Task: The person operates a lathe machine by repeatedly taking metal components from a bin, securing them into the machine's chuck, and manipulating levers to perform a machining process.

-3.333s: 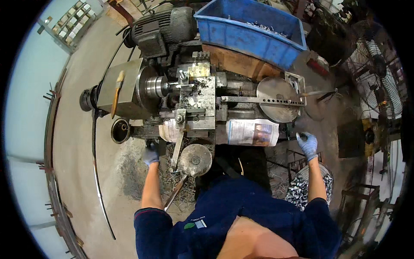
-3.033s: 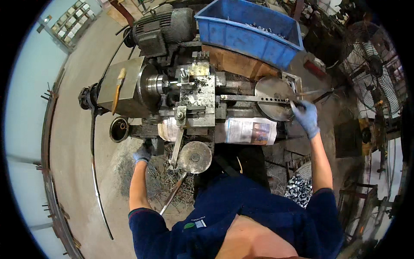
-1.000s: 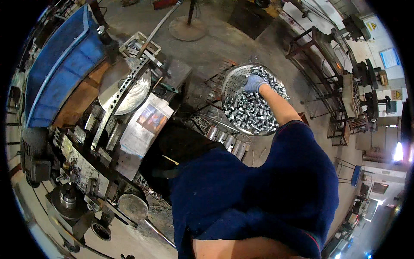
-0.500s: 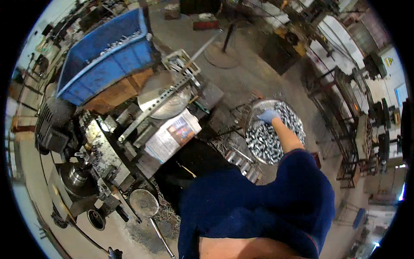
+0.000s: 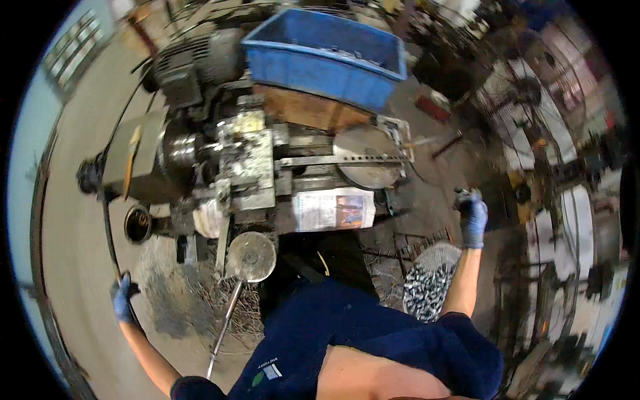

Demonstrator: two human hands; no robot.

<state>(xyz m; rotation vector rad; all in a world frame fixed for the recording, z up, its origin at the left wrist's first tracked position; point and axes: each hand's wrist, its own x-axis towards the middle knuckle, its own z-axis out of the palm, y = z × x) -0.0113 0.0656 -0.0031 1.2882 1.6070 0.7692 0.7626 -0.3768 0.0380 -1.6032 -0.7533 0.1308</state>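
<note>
At the left, my left hand [image 5: 123,300], in a blue glove with dark fingers, is closed around the lower end of a long dark lever [image 5: 109,230]. This lever runs up to the machine [image 5: 250,163]. My right hand [image 5: 473,219], gloved the same way, is raised at the right above a round mesh basket [image 5: 441,255]. Its dark fingers are curled; whatever lies in them is too blurred to make out. Small shiny metal parts [image 5: 427,291] fill the basket, partly behind my right forearm.
A blue bin [image 5: 320,70] with some metal pieces stands behind the machine, beside an electric motor [image 5: 197,63]. Printed paper [image 5: 320,212] lies on the machine's near side. A round plate [image 5: 251,257] on a metal rod stands before it. Metal shavings [image 5: 233,303] cover the floor.
My right hand has come up out of the basket of metal parts and away from it. The view has swung left, bringing my left hand on the lever fully into sight.
</note>
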